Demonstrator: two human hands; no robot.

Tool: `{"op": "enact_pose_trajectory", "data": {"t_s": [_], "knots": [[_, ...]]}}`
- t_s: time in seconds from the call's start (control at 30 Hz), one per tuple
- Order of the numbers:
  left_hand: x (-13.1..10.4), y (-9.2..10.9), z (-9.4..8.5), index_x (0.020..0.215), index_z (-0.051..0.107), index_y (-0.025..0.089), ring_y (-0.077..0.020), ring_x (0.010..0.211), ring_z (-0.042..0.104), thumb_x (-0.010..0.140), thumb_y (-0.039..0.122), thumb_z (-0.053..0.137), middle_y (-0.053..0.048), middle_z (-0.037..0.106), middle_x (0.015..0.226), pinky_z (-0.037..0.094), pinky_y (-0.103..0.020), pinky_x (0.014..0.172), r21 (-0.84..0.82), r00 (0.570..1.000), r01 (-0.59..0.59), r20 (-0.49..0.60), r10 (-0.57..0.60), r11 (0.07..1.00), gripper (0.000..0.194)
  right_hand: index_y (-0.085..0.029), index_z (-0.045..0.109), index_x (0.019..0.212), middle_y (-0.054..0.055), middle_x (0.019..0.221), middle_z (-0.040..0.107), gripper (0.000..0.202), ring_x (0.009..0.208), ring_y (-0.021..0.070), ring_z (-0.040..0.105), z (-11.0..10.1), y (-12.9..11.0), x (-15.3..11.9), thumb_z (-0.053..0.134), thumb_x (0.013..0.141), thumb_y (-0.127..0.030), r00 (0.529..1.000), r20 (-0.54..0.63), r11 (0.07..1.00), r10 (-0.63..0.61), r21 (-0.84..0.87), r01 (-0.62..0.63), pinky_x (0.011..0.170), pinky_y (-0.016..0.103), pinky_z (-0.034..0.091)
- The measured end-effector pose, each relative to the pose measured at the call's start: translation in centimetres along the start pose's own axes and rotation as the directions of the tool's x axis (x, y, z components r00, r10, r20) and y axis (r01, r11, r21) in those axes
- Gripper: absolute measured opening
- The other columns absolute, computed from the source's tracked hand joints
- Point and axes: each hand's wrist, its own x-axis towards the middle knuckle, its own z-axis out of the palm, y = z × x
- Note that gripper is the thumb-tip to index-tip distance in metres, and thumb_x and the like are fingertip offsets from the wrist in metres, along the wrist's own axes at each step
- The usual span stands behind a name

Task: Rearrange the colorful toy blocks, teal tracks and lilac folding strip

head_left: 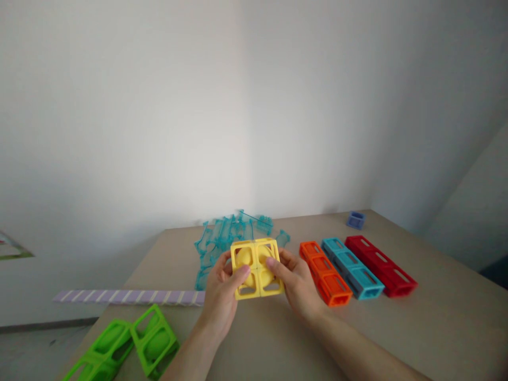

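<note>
2 hands on 1 yellow block piece, held up over the table.

Left hand (223,286) grips the yellow piece (257,269) at its left side, right hand (298,278) at its right; both have fingers closed on it, thumbs on the near face, other fingers mostly hidden behind. Face shows 4 openings in a 2-by-2 grid, rounded shapes inside. Behind it on the table (270,344): clear teal pieces (226,235), loosely grouped. To the right, 3 bars side by side, slanting: orange bar (325,272) nearest the right hand, then blue bar (352,268), then red bar (381,265). Small purple-blue block (356,220) near the far right corner. Left side: purple striped strip (130,297) lying crosswise, green blocks (154,341) nearer the camera.
</note>
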Motion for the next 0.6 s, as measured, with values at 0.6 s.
{"op": "enact_pose_trajectory", "data": {"t_s": [0.6], "knots": [[0.71,-0.68,-0.77,0.107,0.068,0.016,-0.0234,0.095,0.065,0.072,0.029,0.075,-0.009,0.071,0.102,0.05,-0.033,0.082,0.067,0.998,-0.06,-0.007,0.061,0.996,0.038,-0.016,0.064,0.113,0.007,0.104,0.071,0.039,0.09,0.0225,0.066,0.16,-0.38,-0.31,0.065,0.083,-0.041,0.984,-0.026,0.981,-0.175,-0.095,0.172,0.079,0.031,0.051]]}}
